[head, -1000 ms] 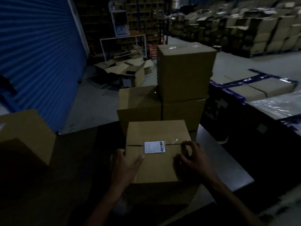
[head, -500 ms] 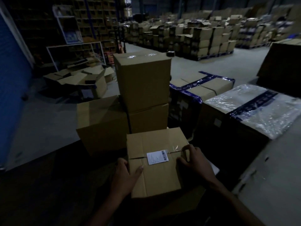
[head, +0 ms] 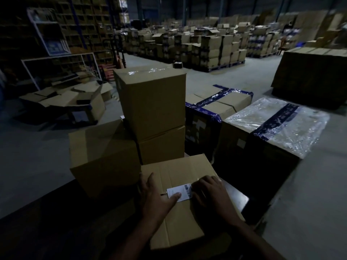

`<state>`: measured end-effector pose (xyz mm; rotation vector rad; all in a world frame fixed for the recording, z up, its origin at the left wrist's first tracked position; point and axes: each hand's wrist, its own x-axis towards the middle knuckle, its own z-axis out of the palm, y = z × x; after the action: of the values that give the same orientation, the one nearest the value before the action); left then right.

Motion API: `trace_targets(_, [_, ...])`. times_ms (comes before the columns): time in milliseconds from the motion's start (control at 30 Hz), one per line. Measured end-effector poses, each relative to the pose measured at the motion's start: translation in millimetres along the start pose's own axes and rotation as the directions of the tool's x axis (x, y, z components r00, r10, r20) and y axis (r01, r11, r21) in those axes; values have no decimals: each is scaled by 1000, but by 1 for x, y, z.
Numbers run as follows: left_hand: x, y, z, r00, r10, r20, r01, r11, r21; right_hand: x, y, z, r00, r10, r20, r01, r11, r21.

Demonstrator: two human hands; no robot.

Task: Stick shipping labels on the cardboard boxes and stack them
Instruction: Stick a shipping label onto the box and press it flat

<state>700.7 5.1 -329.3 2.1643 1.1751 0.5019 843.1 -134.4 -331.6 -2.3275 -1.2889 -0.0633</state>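
Dim warehouse, head view looking down at a dark surface [head: 56, 218]. Nearest cardboard box [head: 180, 173] sits on it right in front of the person, top flaps shut. White shipping label [head: 183, 190] w/ barcode lies on the box top, approx at the center seam.

Left hand [head: 155, 199] lies flat on the box top, fingers spread and straight, thumb tip pressing the label's near-left part. Right hand [head: 210, 192] rests on the box top just right of the label, fingers bent down onto the label's right edge by the barcode; pressing, not wrapped round anything. Both forearms come in from the bottom of frame.

Behind the near box: a two-high stack, upper box [head: 152, 102] on lower box [head: 163, 145], upper one w/ shiny clear tape on top. Left of the stack, touching it, another plain box [head: 103, 156] standing lower than the stack, slightly tilted in view. No labels visible on those three from this side.

Right of the stack, on the floor: carton w/ blue tape [head: 217, 106], then a plastic-wrapped carton [head: 277, 124] also banded in blue. Far right, a big brown stack [head: 311, 72]. Left bkgd: heap of opened flattened cartons [head: 65, 98] by a white metal frame [head: 60, 66]. Far back: rows of palletized boxes [head: 212, 45], shelving at left; details too dark/blurry to read.
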Motion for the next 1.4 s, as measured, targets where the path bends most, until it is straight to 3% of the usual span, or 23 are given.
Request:
trace_targets(200, [6, -9, 9, 994, 99, -53, -96, 994, 49, 5, -5, 3, 997, 46, 62, -40, 996, -84])
trace_targets(433, [11, -14, 13, 992, 114, -60, -109, 991, 71, 11, -5, 6, 996, 83, 42, -84, 996, 10])
trace_targets(867, [19, -23, 15, 975, 218, -42, -213, 972, 94, 23, -19, 12, 988, 154, 15, -153, 987, -55])
trace_targets(1400, [32, -25, 3, 964, 261, 47, -259, 965, -52, 34, -20, 14, 990, 138, -2, -138, 990, -21])
